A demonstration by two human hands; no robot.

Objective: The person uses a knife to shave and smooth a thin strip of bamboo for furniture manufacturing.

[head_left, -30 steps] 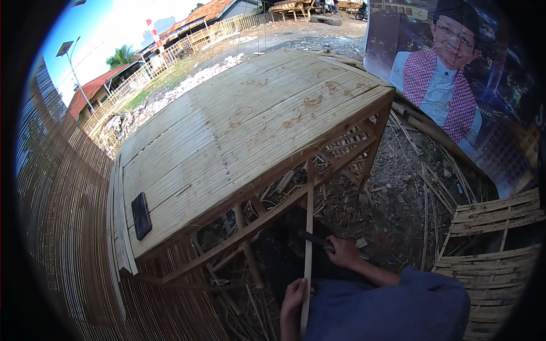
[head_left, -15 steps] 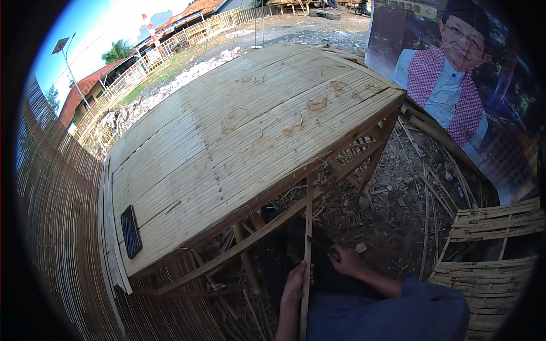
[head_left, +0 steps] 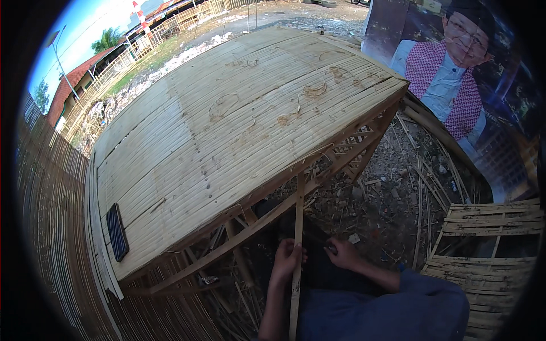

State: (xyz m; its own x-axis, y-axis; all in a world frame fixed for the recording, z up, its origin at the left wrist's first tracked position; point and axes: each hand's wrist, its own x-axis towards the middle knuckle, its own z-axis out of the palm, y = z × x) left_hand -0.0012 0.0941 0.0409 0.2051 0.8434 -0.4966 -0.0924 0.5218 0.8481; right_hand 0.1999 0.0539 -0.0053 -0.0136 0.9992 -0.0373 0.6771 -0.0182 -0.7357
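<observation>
**Hands at Work on a Wooden Strip Beside a Slatted Worktop**

A person in a blue shirt (head_left: 375,312) sits at the near side of a slatted worktop (head_left: 153,159), the left hand (head_left: 288,258) clenched around a long, narrow wooden strip (head_left: 298,219). The strip stands lengthwise in front of the worktop, its far end showing against the frame (head_left: 273,215) below the top; whether the two touch cannot be told. The right hand (head_left: 344,253), just beside the strip on the same near side of the worktop, has its fingers curled, but deep shadow makes it impossible to tell whether they grasp anything.

A dark phone (head_left: 117,232) lies on the worktop near its left edge, and curled shavings (head_left: 314,90) are scattered over its far right part. A screen of thin slats (head_left: 54,227) rises left of the worktop. To its right, a large banner (head_left: 438,85) printed with a person's portrait hangs above littered ground (head_left: 387,210), and a woven panel (head_left: 483,273) lies nearer the viewer. Beyond the worktop, a pale fence (head_left: 187,20) borders the yard.
</observation>
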